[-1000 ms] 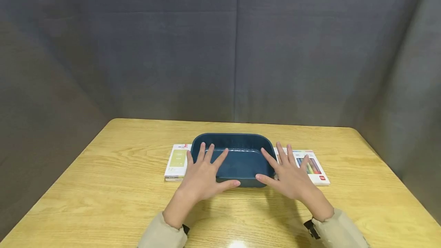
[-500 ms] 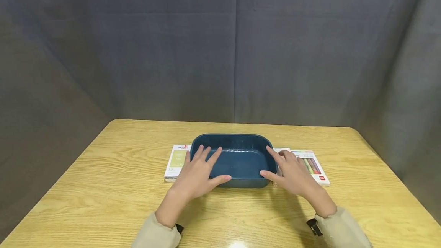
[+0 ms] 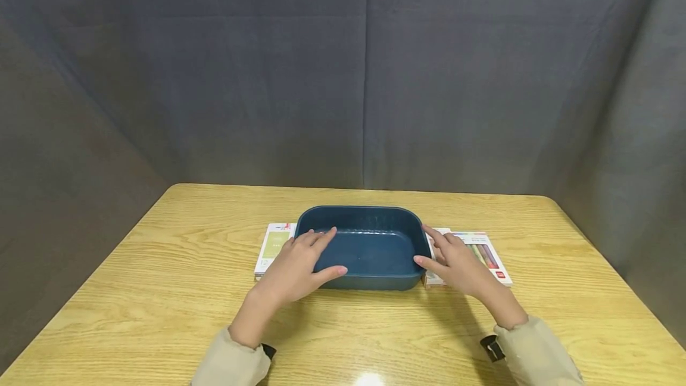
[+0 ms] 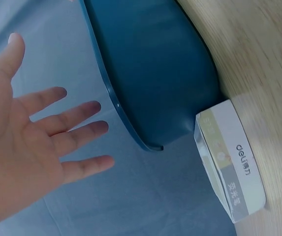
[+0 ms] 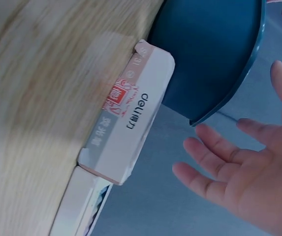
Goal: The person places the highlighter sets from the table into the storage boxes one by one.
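Note:
A dark blue rectangular basin (image 3: 375, 283) with rounded corners stands upright on the table. My left hand (image 3: 300, 267) hovers over its left end, fingers relaxed and apart. In the left wrist view that hand (image 4: 27, 137) shows a bare palm, its fingertips short of the basin's rim (image 4: 112, 93). On the other side, my right hand (image 3: 458, 264) hangs by the right end, thumb and index finger at the rim. The right wrist view shows the right palm (image 5: 249, 167) holding nothing, fingers slightly bent.
Against the basin's left side lies a white and green deli box (image 3: 273, 247). Another white deli box (image 5: 131, 113) touches its right side. Beyond that is a flat box (image 3: 492, 255) with coloured sticks in its window. Grey cloth (image 3: 268, 76) surrounds the wooden table (image 3: 161, 290).
Both hands have moved outward from the basin's middle, the left one further. Their fingers are less spread than before. Basin and boxes stay in place.

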The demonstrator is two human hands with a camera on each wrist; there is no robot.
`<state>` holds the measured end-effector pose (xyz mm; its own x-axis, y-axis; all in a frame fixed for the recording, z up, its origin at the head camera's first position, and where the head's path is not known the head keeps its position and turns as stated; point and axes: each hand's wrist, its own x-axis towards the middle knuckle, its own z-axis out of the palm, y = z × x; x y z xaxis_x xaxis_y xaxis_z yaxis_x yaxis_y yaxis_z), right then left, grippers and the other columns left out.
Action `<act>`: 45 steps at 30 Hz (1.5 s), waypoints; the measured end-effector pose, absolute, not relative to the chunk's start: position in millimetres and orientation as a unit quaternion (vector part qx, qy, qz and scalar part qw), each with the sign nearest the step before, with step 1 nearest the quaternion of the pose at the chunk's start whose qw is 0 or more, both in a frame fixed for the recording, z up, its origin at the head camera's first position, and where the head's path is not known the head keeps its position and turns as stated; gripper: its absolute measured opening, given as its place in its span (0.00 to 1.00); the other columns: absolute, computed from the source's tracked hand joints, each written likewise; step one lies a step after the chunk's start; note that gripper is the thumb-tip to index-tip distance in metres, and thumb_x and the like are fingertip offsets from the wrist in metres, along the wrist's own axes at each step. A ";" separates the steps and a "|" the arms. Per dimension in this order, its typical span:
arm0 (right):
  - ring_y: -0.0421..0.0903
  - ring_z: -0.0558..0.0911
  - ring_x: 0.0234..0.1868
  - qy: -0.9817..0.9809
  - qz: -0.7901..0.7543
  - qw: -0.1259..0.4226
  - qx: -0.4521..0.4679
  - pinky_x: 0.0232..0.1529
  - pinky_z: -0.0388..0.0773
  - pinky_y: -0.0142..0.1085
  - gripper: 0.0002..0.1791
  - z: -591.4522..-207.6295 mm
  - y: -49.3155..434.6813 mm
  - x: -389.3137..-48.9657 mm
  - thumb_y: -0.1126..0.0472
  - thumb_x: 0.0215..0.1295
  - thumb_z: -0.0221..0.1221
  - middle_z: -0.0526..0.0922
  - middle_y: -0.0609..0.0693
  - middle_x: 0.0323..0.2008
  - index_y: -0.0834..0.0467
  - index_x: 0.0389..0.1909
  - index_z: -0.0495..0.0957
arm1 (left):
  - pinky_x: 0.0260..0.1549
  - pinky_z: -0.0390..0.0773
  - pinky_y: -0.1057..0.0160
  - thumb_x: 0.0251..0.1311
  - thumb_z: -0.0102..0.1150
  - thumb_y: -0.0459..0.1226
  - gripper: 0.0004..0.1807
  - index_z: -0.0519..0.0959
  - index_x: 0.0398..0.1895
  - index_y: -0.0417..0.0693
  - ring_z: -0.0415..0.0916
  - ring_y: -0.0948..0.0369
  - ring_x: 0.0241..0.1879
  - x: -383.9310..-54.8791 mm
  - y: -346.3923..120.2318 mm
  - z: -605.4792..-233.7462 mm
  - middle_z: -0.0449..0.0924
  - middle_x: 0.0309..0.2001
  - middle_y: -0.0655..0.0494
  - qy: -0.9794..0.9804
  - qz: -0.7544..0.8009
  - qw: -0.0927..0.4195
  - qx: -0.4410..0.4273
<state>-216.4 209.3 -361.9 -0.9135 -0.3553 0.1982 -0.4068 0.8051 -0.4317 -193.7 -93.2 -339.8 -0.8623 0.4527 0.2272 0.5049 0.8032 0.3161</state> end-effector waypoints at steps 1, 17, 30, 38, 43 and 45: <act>0.54 0.74 0.42 -0.946 0.249 0.048 0.200 0.41 0.70 0.49 0.39 -362.5 209.8 -217.0 0.43 0.60 0.53 0.70 0.64 0.46 0.63 0.65 0.55 | 0.55 0.55 0.44 0.55 0.49 0.58 0.40 0.58 0.66 0.46 0.56 0.47 0.61 -193.8 -94.2 -339.4 0.62 0.60 0.41 -0.947 -0.189 0.068 -0.251; 0.41 0.67 0.20 -0.917 0.335 0.009 0.216 0.22 0.65 0.34 0.30 -370.8 218.9 -228.0 0.57 0.66 0.50 0.72 0.48 0.21 0.70 0.62 0.56 | 0.53 0.62 0.50 0.56 0.52 0.55 0.38 0.59 0.65 0.44 0.61 0.47 0.58 -194.3 -113.5 -343.4 0.64 0.58 0.42 -0.937 -0.242 0.045 -0.246; 0.48 0.74 0.27 -0.859 0.467 -0.061 0.203 0.27 0.73 0.36 0.31 -371.0 222.7 -235.1 0.61 0.65 0.50 0.75 0.54 0.27 0.71 0.64 0.51 | 0.48 0.66 0.53 0.57 0.53 0.53 0.37 0.58 0.66 0.46 0.70 0.64 0.27 -199.8 -126.1 -344.0 0.65 0.57 0.45 -0.927 -0.279 0.022 -0.248; 0.48 0.75 0.25 -0.826 0.522 -0.102 0.186 0.25 0.74 0.36 0.32 -369.3 225.1 -239.2 0.64 0.65 0.49 0.73 0.57 0.25 0.70 0.65 0.47 | 0.43 0.68 0.57 0.56 0.54 0.52 0.38 0.57 0.66 0.44 0.64 0.65 0.20 -201.5 -130.1 -337.7 0.68 0.30 0.58 -0.927 -0.281 0.004 -0.247; 0.44 0.73 0.21 -0.809 0.549 -0.104 0.184 0.22 0.73 0.33 0.31 -372.9 225.8 -243.1 0.66 0.65 0.49 0.72 0.57 0.21 0.71 0.65 0.47 | 0.45 0.67 0.55 0.56 0.54 0.52 0.38 0.57 0.66 0.45 0.69 0.61 0.28 -202.2 -132.9 -336.8 0.70 0.32 0.56 -0.927 -0.285 -0.002 -0.244; 0.43 0.73 0.20 -0.801 0.560 -0.107 0.180 0.22 0.73 0.32 0.31 -373.5 225.9 -244.0 0.67 0.65 0.48 0.71 0.56 0.21 0.71 0.65 0.47 | 0.50 0.64 0.52 0.56 0.54 0.53 0.39 0.57 0.66 0.44 0.70 0.56 0.42 -202.8 -134.4 -336.7 0.72 0.44 0.50 -0.925 -0.289 0.001 -0.246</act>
<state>-244.0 225.9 -373.5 -0.9121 -0.4090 0.0302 -0.1690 0.3077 -0.9364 -202.8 -134.4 -336.7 -0.8785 0.4553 0.1449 0.4568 0.7113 0.5342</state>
